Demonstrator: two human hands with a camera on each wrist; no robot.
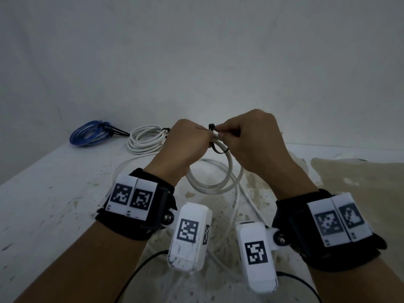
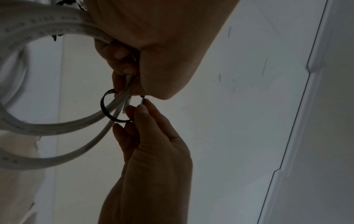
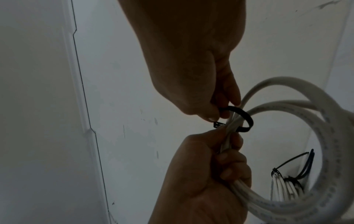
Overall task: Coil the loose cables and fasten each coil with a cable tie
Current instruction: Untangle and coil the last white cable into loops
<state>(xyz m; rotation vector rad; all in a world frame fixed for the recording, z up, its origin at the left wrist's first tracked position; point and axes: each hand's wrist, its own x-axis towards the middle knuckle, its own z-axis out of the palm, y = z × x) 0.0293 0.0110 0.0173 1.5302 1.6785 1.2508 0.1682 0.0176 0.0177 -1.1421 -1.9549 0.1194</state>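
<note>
**Ana:** Head view first: where does the coil sit against the two hands?

**Ben:** The left hand (image 1: 185, 142) has its fingers wrapped round the gathered strands of the white cable coil (image 1: 215, 182), which hangs below both fists, above the worktop (image 1: 54, 193). The right hand (image 1: 251, 138) pinches the black cable tie (image 3: 242, 119), which loops loosely round the bundle just beside the left fist.

**Ana:** So which relation decides the coming move?

**Ben:** The strands run out of the left grip toward the right hand, and the tie's loop crosses them roughly square. The tie's head (image 3: 275, 124) sits at the right thumb, on the side away from the coil. By that reading, the right hand is the one placed to draw the loop tight while the left braces the bundle.

**Ana:** Materials?

**Ben:** The cable is round, smooth-jacketed, with faint printing along it, and springy enough to hold open hoops. The tie is a thin, flat, ribbed plastic strip. Behind, a white coil (image 1: 145, 141) and a blue coil (image 1: 89, 134) lie on the worktop, each seemingly tied.
</note>
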